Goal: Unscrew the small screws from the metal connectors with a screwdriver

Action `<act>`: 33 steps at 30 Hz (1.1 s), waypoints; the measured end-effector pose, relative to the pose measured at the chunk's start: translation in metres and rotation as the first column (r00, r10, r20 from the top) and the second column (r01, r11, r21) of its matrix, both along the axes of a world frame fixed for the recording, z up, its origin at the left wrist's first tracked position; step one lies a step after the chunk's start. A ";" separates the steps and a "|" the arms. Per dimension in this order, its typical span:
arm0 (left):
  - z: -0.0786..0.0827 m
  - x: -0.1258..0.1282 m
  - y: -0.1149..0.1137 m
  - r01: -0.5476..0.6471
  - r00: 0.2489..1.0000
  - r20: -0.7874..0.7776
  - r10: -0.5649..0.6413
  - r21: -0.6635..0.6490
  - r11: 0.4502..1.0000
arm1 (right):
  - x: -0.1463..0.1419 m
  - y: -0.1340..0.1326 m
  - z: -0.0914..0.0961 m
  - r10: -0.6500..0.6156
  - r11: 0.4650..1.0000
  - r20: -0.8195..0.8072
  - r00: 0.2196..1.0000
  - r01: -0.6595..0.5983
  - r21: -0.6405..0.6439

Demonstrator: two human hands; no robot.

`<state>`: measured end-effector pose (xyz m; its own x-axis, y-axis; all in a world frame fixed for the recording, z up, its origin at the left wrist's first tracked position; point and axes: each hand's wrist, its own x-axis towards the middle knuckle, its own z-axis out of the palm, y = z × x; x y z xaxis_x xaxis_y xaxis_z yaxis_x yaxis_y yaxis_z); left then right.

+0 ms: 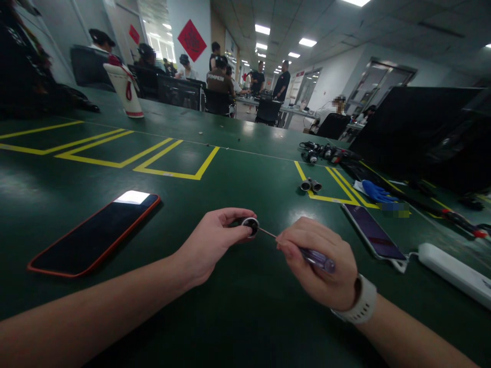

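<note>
My left hand [215,240] is closed around a small round black part with a silver rim [250,225], held just above the green table [238,317]. My right hand [318,260], with a white watch band at the wrist, grips a small screwdriver with a clear purple handle [316,258]. The thin metal shaft of the screwdriver points left and its tip meets the round part.
A phone in a red case [95,232] lies to the left. Another phone [374,232] and a white power strip [454,273] lie to the right. Two small cylinders [310,185], a blue glove [378,192], black parts [322,152] and a paper cup [125,91] sit farther off. People work at desks behind.
</note>
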<state>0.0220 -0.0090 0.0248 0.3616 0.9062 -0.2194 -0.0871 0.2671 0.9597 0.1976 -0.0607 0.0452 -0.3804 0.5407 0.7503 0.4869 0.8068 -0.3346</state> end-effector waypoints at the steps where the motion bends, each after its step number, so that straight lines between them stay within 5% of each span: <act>1: 0.000 0.000 0.000 0.001 1.000 -0.003 -0.001 0.002 1.000 | -0.001 0.000 0.000 0.006 1.000 0.003 1.000 -0.006 0.008; 22: 0.004 0.004 -0.003 -0.029 0.998 -0.052 0.034 0.097 0.995 | -0.008 -0.005 0.001 -0.010 0.991 0.142 0.990 -0.009 0.134; 28: -0.001 0.003 -0.002 0.013 0.999 -0.048 -0.006 0.136 0.991 | -0.007 -0.004 -0.002 -0.054 0.998 0.123 0.991 0.050 0.035; 33: -0.009 0.002 0.004 0.087 0.993 -0.096 -0.069 0.187 0.979 | 0.000 0.003 -0.007 -0.111 0.989 -0.128 0.985 0.097 -0.113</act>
<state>0.0236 -0.0054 0.0158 0.4196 0.9042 -0.0801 0.0147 0.0815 0.9966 0.1975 -0.0580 0.0378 -0.2180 0.6508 0.7273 0.5112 0.7109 -0.4830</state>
